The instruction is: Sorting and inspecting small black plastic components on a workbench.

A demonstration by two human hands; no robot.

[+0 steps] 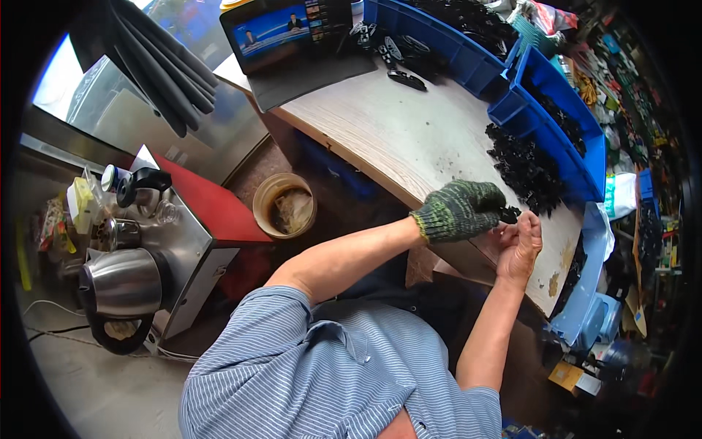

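The gloved left hand (461, 210) curls its fingers and appears to pinch a small black piece (510, 214) over the near right edge of the bench (365, 135); the bare right hand (521, 245) has its fingertips drawn together just beside it, though I cannot tell whether they grip it too. The likeliest mishap is a dropped piece: thick knit dulls touch, and with the bench's edge so near, it could fall past it. A loose black heap (523, 164) lies just beyond the hands, so a careless knuckle could scatter it or lose the piece among its lookalikes. Reaching right is hemmed in by the right blue bin (594, 164) and a pale blue bin (576, 304); the far blue bin (439, 42) and a propped tablet (285, 36) crowd the far side. Left of the bench stands a bucket (263, 192).
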